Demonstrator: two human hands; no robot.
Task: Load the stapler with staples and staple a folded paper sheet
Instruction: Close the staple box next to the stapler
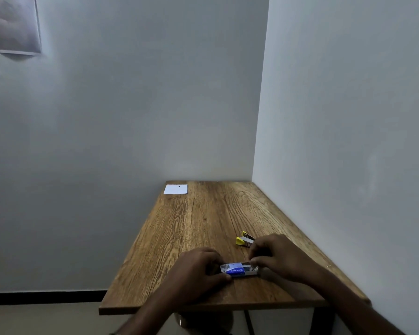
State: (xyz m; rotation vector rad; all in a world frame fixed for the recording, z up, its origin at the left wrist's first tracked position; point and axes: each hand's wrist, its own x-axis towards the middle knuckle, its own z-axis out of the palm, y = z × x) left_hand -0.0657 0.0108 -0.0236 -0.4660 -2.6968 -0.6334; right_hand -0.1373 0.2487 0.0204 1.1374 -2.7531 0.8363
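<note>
Both hands work a small blue staple box (pixel 238 270) at the near edge of a wooden bench (pixel 203 226): the left hand (pixel 198 269) pinches the box's sleeve, thumb at its front edge, while the right hand (pixel 276 255) has its fingertips at the pulled-out inner tray, apparently reaching for a strip of staples. The step goes best with the sleeve held flat and steady and one whole strip lifted straight up, so it does not break apart. Just beyond the right hand lies the yellow stapler (pixel 244 240), seemingly hinged open, close enough to be knocked. The folded paper sheet (pixel 176 189) rests well apart at the bench's far left corner. Nothing else lies between them; pale walls close in on two sides.
</note>
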